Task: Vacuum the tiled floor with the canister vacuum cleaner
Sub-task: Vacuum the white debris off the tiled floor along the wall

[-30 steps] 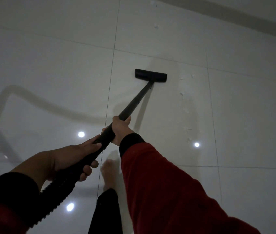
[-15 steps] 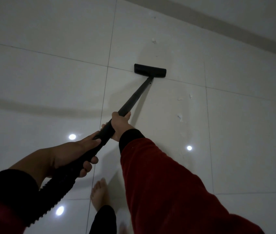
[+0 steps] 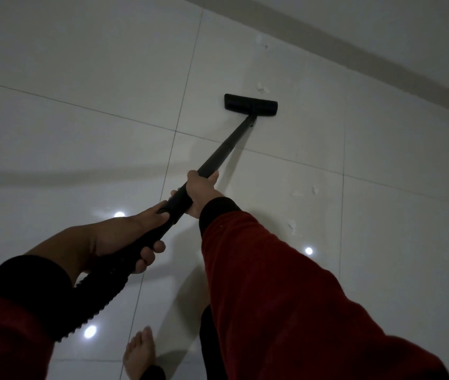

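Black rigid vacuum wand (image 3: 226, 149), slanting from lower left to upper right, ends in a flat black rectangular floor nozzle (image 3: 250, 105) resting on the glossy white tiled floor (image 3: 80, 64), beyond a grout line. Right hand (image 3: 200, 194) grips the wand at mid-length, fingers wrapped round it; left hand (image 3: 132, 237) grips lower down, fingers (image 3: 149, 256) curled under, where the wand meets the black ribbed hose (image 3: 89, 303). Small white scraps (image 3: 262, 88), possibly paper, lie just beyond the nozzle; more scraps (image 3: 315, 190) lie to the right. Dark red sleeves with black cuffs (image 3: 272, 283). One bare foot (image 3: 141, 352) at bottom edge.
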Demonstrator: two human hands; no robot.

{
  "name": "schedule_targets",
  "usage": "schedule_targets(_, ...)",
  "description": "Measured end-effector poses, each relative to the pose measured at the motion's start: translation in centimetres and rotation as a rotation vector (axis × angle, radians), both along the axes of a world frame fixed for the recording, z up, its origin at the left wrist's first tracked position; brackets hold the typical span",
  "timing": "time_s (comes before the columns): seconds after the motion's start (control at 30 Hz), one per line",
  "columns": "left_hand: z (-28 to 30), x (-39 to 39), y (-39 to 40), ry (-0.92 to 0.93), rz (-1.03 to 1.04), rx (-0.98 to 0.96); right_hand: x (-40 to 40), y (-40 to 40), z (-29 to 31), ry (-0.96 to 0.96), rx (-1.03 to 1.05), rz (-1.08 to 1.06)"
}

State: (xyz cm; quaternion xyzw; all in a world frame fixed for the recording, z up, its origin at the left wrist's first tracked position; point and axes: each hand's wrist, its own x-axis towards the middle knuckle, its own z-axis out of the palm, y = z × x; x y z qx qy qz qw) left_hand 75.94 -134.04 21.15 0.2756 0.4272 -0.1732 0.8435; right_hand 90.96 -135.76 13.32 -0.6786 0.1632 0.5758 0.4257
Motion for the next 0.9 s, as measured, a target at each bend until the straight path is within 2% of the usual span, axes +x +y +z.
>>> schedule_targets(0.5, -0.2, 11.5, 9.7, 0.013, 0.043, 0.008, 11.8, 10.4, 0.5, -0.005, 0.014, 0.012)
schedule_targets(0.9, -2.1, 18.4, 25.7, 0.016, -0.019, 0.018, 18.3, 25.1, -0.8, -0.053, 0.024, -0.139)
